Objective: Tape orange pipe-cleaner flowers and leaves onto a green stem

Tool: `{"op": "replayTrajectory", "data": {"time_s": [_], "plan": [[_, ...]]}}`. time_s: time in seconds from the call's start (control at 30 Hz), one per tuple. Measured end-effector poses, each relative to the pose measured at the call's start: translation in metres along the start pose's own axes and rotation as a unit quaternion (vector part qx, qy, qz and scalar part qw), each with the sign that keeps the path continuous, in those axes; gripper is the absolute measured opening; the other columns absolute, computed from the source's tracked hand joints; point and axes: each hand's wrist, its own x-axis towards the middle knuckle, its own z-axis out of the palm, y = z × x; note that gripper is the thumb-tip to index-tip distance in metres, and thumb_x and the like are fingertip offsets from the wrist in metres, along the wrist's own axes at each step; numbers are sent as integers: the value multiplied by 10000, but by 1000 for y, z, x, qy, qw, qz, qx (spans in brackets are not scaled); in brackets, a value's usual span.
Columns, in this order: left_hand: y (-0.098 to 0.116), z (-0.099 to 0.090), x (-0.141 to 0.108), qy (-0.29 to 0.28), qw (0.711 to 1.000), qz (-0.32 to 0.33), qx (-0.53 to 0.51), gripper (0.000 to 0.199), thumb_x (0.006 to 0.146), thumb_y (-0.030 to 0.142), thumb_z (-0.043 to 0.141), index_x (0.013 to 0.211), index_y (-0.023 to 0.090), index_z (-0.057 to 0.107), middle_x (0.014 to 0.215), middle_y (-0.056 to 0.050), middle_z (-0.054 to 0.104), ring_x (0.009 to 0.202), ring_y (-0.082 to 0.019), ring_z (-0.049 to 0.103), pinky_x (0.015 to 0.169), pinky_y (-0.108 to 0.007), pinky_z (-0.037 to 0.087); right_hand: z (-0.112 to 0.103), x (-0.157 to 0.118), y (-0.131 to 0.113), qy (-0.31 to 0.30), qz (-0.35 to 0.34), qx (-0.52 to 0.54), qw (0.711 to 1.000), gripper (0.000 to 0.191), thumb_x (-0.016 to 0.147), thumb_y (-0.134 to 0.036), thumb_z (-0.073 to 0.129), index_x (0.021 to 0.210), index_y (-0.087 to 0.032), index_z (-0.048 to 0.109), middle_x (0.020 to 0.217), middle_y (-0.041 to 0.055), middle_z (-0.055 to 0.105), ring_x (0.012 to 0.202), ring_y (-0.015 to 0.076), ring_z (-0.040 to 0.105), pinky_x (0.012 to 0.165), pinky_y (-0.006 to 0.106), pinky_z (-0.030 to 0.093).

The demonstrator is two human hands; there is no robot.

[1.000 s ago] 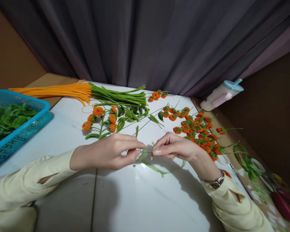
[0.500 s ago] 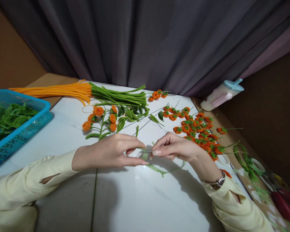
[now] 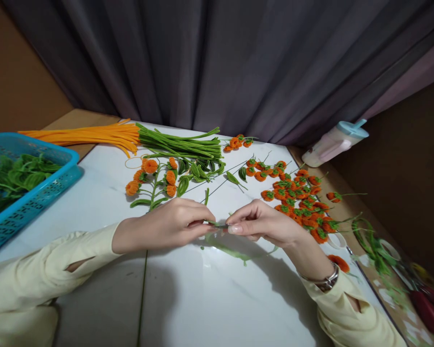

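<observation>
My left hand [image 3: 173,222] and my right hand [image 3: 267,224] meet nearly fingertip to fingertip above the white table [image 3: 217,299]. A small thin dark piece [image 3: 221,226] spans the gap, pinched at its right end by my right thumb and finger. My left thumb and fingers are closed on its left end, where a bit of green shows. Beneath the hands lies a pale green strip [image 3: 238,254]. What exactly the small piece is cannot be made out.
Behind are orange stems [image 3: 90,136], green stems [image 3: 181,143], an orange-flowered sprig [image 3: 154,185] and green leaves [image 3: 198,171]. Orange flowers [image 3: 304,202] heap at the right. A blue basket [image 3: 32,197] stands left, a lidded cup [image 3: 332,142] back right, red-handled scissors [image 3: 428,308] lower right.
My left thumb and fingers, apart before, have closed on the left end of the small piece. The whole view has shifted slightly.
</observation>
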Motion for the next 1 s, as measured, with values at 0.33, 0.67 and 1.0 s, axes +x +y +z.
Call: {"op": "replayTrajectory", "data": {"time_s": [0.33,0.67,1.0], "plan": [[2,1,3,8,999,-4,-35,239,916,166,487,771,109,668,606,-22,637,503,-84,509,479,-178,357,5,-5,3,31,-14,-17,999,246,682,-318,792,778,-95,753,461,-64,434,432,33,276,409,221,166],[2,1,1,10,1000,-1,-21,260,919,177,458,768,121,662,609,-23,642,497,-86,507,473,-180,364,8,-7,4,37,-23,-39,998,226,706,-328,783,785,-118,754,491,-62,428,449,35,281,415,214,186],[4,1,2,13,1000,-4,-21,245,906,158,476,749,112,658,574,-16,620,462,-76,455,444,-185,316,8,-6,6,50,-21,-35,998,250,685,-335,794,783,-109,753,490,-57,438,448,40,273,410,223,167]]}}
